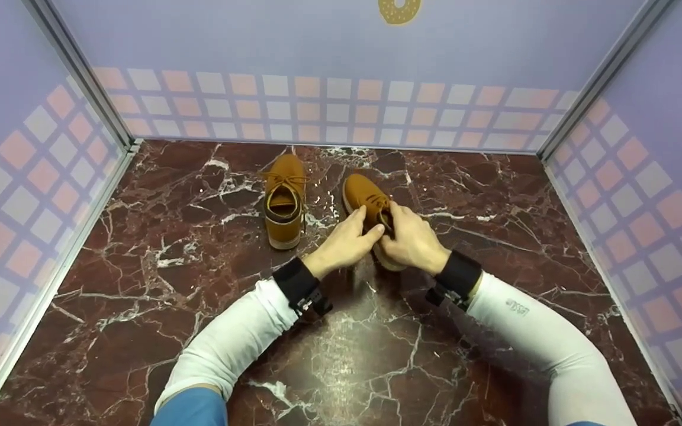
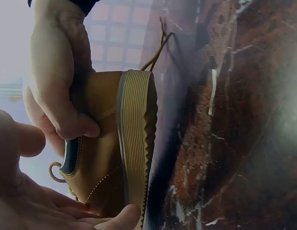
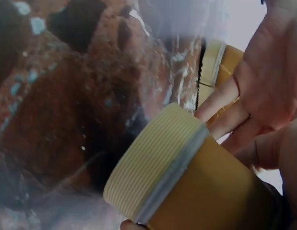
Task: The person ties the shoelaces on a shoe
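Note:
A tan lace-up shoe (image 1: 360, 190) with a ribbed cream sole is between both hands, its toe pointing away and to the left. My right hand (image 1: 417, 239) grips it around the heel and collar; the thumb lies along its side in the left wrist view. Alongside the other flank is my left hand (image 1: 344, 244), fingers fairly straight and touching the upper, thumb over the opening. One lace end (image 2: 160, 48) trails past the sole. The matching shoe (image 1: 285, 232) stands upright to the left, its laces tied in a bow.
Dark red marbled flooring (image 1: 157, 331) with white veins lies under the shoes. A lilac back wall (image 1: 228, 35) with pink and white squares and two side walls (image 1: 3, 118) enclose the space. Each wrist wears a black strap (image 1: 296, 283) with a camera.

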Motion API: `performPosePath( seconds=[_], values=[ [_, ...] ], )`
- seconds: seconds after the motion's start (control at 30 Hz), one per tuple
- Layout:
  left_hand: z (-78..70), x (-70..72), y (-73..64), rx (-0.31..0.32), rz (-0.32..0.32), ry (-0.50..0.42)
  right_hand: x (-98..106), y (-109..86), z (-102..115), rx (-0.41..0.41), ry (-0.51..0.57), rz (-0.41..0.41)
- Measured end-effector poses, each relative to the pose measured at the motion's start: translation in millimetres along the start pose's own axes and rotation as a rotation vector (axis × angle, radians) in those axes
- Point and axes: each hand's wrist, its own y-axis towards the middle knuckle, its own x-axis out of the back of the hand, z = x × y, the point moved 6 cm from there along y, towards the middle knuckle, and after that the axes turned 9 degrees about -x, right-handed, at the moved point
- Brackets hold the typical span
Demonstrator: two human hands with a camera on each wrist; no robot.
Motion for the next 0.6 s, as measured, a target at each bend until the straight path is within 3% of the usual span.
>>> performPosePath(
  seconds=[0.03, 0.2, 0.33, 0.43, 0.6],
  values=[
    [5.0, -2.7, 1.9, 0.007, 0.007, -0.022, -1.4, -1.5, 0.4, 0.0, -0.007, -0.003],
    [-30.2, 14.4, -13.5, 0.062, 0.028, -0.097, -6.3, -9.8, 4.4, 0.0, -0.022, 0.009],
    [-36.4, 17.6, -13.9, 0.05, 0.017, -0.078, -8.9, -16.6, 10.7, 0.034, -0.026, 0.025],
    [-22.3, 11.0, -5.5, 0.035, 0.009, -0.033, -8.0, -20.7, 13.9, 0.07, -0.024, 0.012],
    [20.3, -10.5, 14.7, 0.044, -0.006, 0.059, -3.3, -24.0, 13.5, 0.113, 0.014, -0.011]
  ],
)
